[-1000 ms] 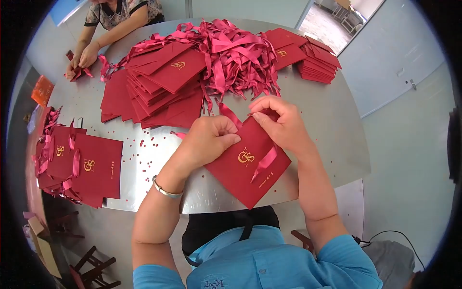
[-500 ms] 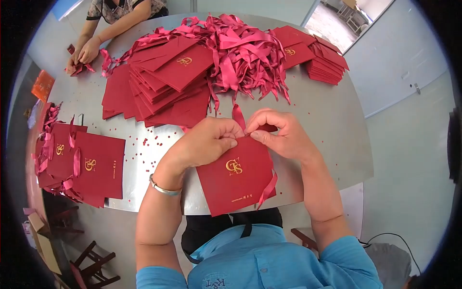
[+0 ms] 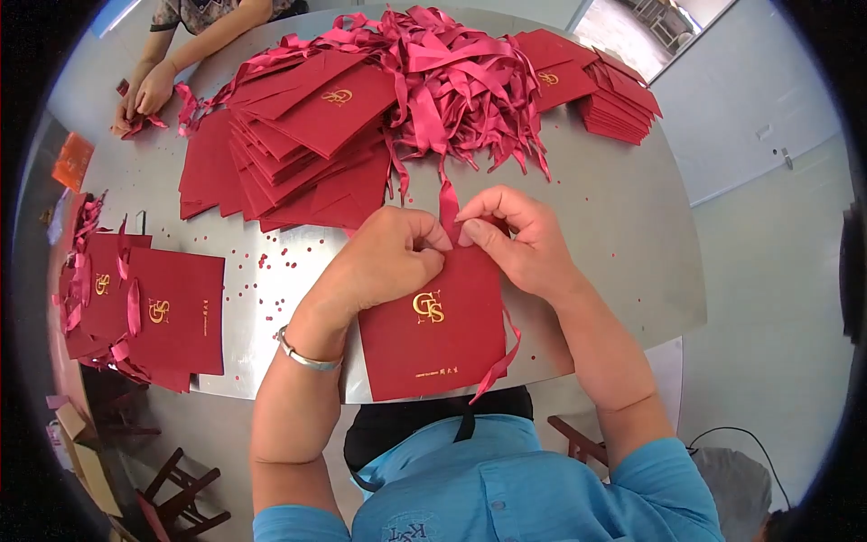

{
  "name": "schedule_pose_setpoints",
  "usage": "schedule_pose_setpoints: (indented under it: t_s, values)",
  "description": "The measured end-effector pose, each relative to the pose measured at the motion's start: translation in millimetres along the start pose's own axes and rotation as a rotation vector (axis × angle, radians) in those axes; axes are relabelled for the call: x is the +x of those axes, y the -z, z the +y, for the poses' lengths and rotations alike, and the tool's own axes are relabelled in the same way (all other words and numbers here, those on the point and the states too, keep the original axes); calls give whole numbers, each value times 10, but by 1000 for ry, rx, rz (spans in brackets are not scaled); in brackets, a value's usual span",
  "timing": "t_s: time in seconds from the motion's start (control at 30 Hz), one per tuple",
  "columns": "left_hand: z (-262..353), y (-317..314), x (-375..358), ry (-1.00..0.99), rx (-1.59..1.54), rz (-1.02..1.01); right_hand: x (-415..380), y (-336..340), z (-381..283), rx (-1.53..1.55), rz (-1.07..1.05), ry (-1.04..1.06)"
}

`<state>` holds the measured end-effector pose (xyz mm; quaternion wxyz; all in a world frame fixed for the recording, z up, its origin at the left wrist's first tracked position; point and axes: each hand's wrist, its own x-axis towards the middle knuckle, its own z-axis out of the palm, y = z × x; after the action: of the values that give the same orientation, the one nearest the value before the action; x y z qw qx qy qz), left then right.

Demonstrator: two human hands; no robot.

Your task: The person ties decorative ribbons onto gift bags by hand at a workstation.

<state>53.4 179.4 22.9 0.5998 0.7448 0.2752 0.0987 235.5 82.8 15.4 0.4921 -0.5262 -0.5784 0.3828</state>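
A red paper gift bag [image 3: 432, 348] with gold lettering lies flat at the table's near edge. My left hand [image 3: 390, 257] is closed, fingers curled at the bag's top edge. With a thumb-and-finger pinch, my right hand [image 3: 517, 239] meets a pink ribbon [image 3: 449, 200] at that same edge. The ribbon runs upward from between my hands; where it meets the bag is hidden by my fingers. Another ribbon length [image 3: 497, 370] hangs over the bag's lower right side.
Beyond my hands are a fanned stack of red bags [image 3: 316, 113] and a heap of pink ribbons [image 3: 465, 81]. More bags [image 3: 619, 99] stand far right; ribboned bags [image 3: 172, 312] lie left. Red paper dots [image 3: 264, 262] dot the steel table [image 3: 614, 235]. Another person's hands [image 3: 144, 95] work far left.
The bag has turned slightly and now lies straighter. My right hand has moved a little up, and more ribbon shows between my hands. The whole view has shifted slightly.
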Motion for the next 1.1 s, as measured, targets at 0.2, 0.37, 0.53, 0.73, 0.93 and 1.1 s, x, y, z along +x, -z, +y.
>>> schedule_pose_setpoints:
  t_s: [0.2, 0.37, 0.53, 0.73, 0.93, 1.1]
  values:
    - [67, -14, -12, -3, -119, -12, 9, 37, 82, -26, -10, -2]
    - [31, 3, 0, -16, -162, 0, 12, 31, 64, -15, 14, 86]
    - [83, 24, -29, 1, -290, -17, 18, 37, 105, -18, 58, 170]
    - [89, 27, -27, -28, -348, -143, 41, 28, 64, -285, 158, 386]
    - [108, -8, -22, -5, -325, -125, 47, -24, 53, -224, 162, 278]
    - [63, -36, -7, -56, -307, -114, 51, -49, 90, -155, 148, 233]
